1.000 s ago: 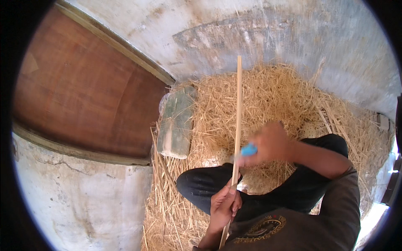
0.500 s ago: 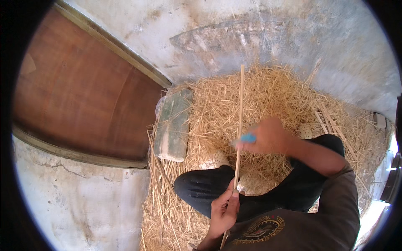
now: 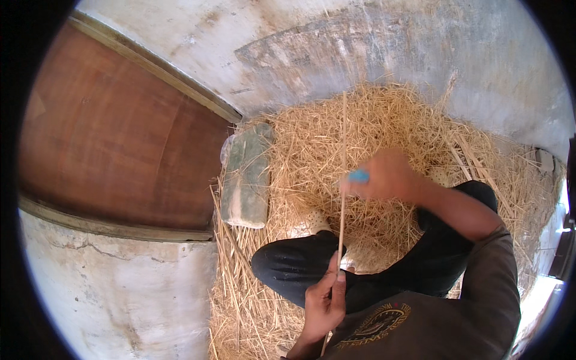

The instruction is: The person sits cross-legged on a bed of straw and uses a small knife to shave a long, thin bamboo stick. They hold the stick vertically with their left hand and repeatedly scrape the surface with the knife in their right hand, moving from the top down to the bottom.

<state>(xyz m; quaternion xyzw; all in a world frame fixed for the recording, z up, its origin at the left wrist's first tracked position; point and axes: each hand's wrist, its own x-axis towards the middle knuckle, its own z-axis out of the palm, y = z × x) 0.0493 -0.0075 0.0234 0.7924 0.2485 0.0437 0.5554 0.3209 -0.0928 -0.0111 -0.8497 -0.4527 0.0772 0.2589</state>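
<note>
Thin stick [image 3: 342,225] pinched in the left hand [image 3: 326,299]
It runs out beyond that hand's thumb and fingers; farther along, the right hand [image 3: 389,175] is wrapped around a blue tool [image 3: 359,176], its end blurred at the stick. Straw [image 3: 378,117] lies beyond both.

Pale tan stick [image 3: 342,222], bright blue handle [image 3: 359,176], golden straw [image 3: 384,123], grey-green block [image 3: 247,162], reddish-brown panel [image 3: 120,132], black trousers [image 3: 288,264], dark brown shirt [image 3: 444,324] with yellowish emblem [image 3: 379,323]; cream footwear [image 3: 318,222], seemingly dark-dotted
</note>
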